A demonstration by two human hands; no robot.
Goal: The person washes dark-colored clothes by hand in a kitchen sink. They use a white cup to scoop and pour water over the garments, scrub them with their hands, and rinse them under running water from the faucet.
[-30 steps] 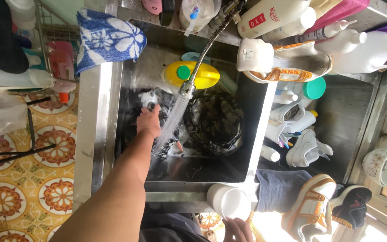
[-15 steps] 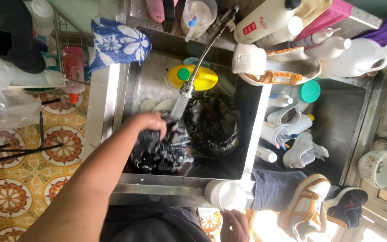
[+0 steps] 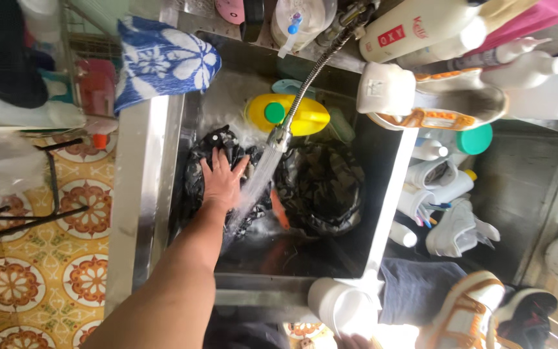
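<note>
Steel sink (image 3: 138,194), dark wet cloth (image 3: 211,165) under left hand (image 3: 222,182)

Sink (image 3: 138,213): brushed steel, dull sheen, wet inside. Dark garment (image 3: 221,169): soaked cloth, crumpled, glistened under water. Hose (image 3: 311,84): ribbed metal, shiny. Yellow bottle (image 3: 295,115): glossy plastic, green cap matt. Blue towel (image 3: 163,61): soft matt cloth, white flower print. Floor tiles (image 3: 27,284): smooth, patterned

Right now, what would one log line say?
left hand: flat on dark cloth | spray head: water running | sink: second dark bundle | right hand: mostly hidden
</note>
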